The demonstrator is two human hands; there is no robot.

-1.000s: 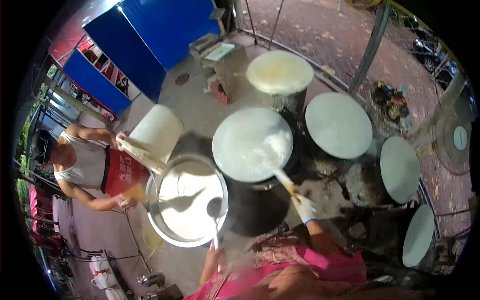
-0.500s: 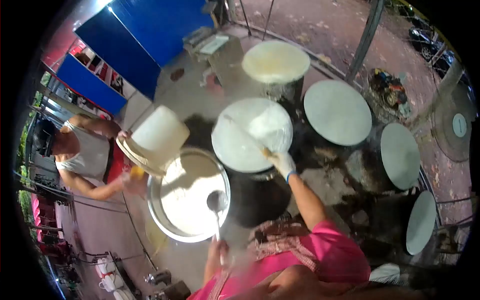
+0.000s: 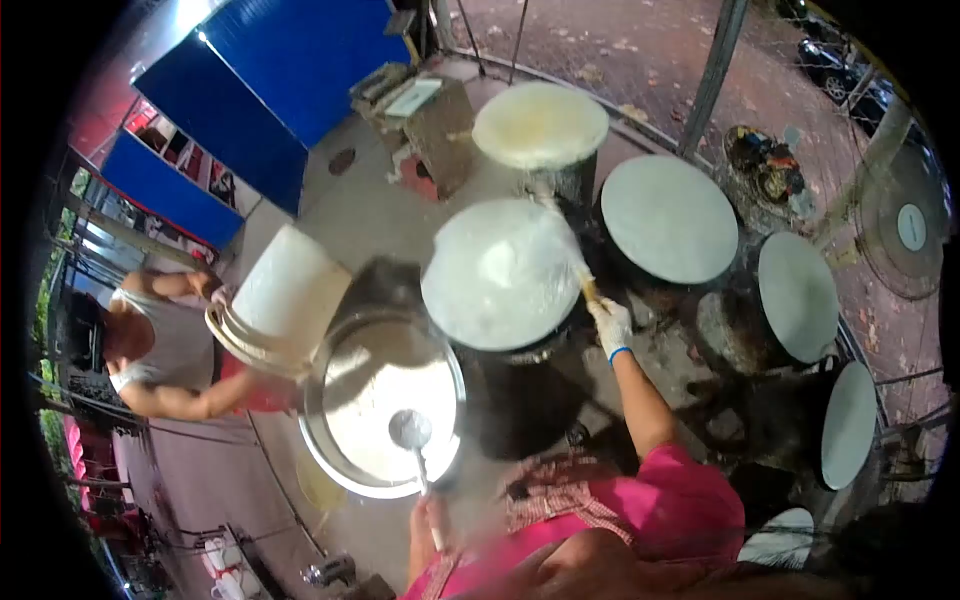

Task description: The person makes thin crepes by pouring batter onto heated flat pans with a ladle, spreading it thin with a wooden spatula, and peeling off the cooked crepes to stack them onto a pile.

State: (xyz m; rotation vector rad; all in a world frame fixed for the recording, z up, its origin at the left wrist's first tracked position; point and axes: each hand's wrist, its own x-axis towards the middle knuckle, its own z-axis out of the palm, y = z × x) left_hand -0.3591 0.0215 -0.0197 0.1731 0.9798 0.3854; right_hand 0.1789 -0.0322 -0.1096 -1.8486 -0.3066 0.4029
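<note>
My gloved right hand (image 3: pixel 611 325) grips the wooden handle of a pale spreading tool (image 3: pixel 562 232), which reaches over a round griddle (image 3: pixel 465 315) coated with white batter. A thicker white patch lies near the griddle's middle. Lower left, my left hand (image 3: pixel 425 520) is closed round the handle of a ladle (image 3: pixel 410 430), whose round bowl is over the batter in a large metal basin (image 3: pixel 452 400). At the basin's left, a co-worker (image 3: pixel 165 350) tilts a white bucket (image 3: pixel 285 290) against its rim.
Another batter-covered griddle (image 3: pixel 540 125) stands behind, and several more curve down the right side, including one (image 3: pixel 670 220) at upper right and one (image 3: pixel 797 298) further right. A block-like stand (image 3: pixel 430 140) is at the back. A metal post (image 3: pixel 715 80) rises beyond the griddles.
The spreading tool has swung across the griddle to its right side, and my right hand moved with it. The ladle bowl has shifted slightly left. The co-worker's bucket is tilted, its lower arm now nearer it.
</note>
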